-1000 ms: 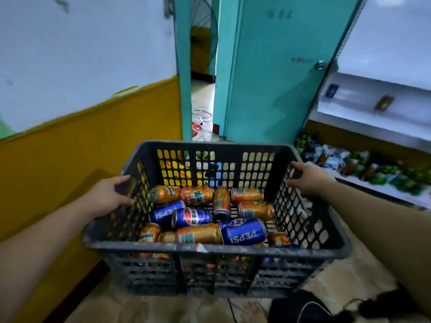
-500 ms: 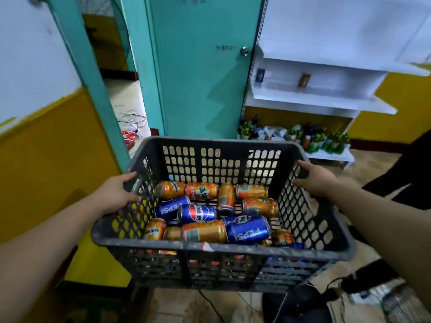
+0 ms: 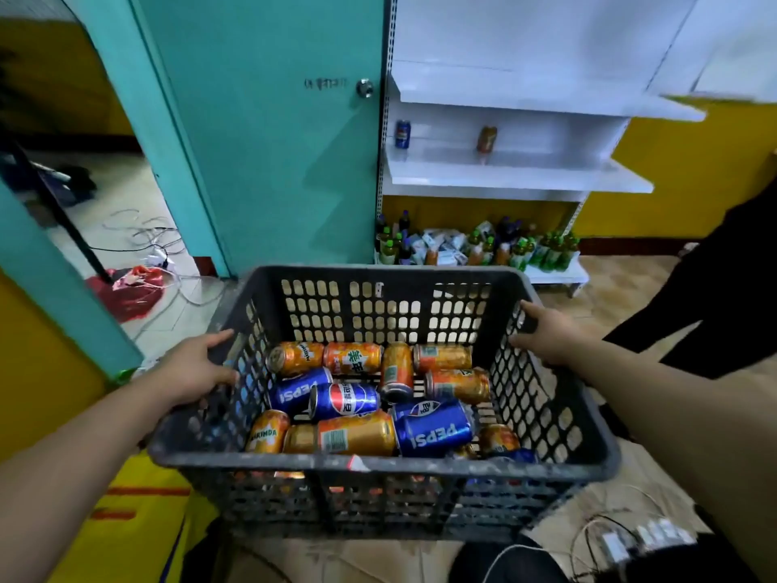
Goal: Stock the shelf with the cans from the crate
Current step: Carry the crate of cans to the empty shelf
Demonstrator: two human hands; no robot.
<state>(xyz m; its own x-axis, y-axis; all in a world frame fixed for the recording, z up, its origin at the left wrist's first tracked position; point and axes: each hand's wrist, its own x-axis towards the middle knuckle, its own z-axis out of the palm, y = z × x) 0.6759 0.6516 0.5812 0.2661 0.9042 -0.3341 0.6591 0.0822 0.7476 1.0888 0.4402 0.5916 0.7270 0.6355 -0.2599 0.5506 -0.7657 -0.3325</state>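
I hold a dark grey slotted plastic crate (image 3: 378,464) off the floor in front of me. My left hand (image 3: 195,368) grips its left wall and my right hand (image 3: 546,334) grips its right rim. Several cans lie on their sides inside: orange ones (image 3: 353,358) and blue Pepsi ones (image 3: 435,429). Ahead stands a white shelf unit (image 3: 517,178). A blue can (image 3: 402,134) and an orange can (image 3: 487,139) stand on its middle board.
A teal door (image 3: 286,140) stands left of the shelf, with an open doorway, cables and a red bag (image 3: 126,288) on the floor beyond. Bottles and packets (image 3: 475,246) fill the bottom shelf. A person in black (image 3: 714,296) is at the right. Cables lie by my feet.
The view has swung right and closer to the shelf, which now sits straight ahead. Both hands keep the same grip on the crate.
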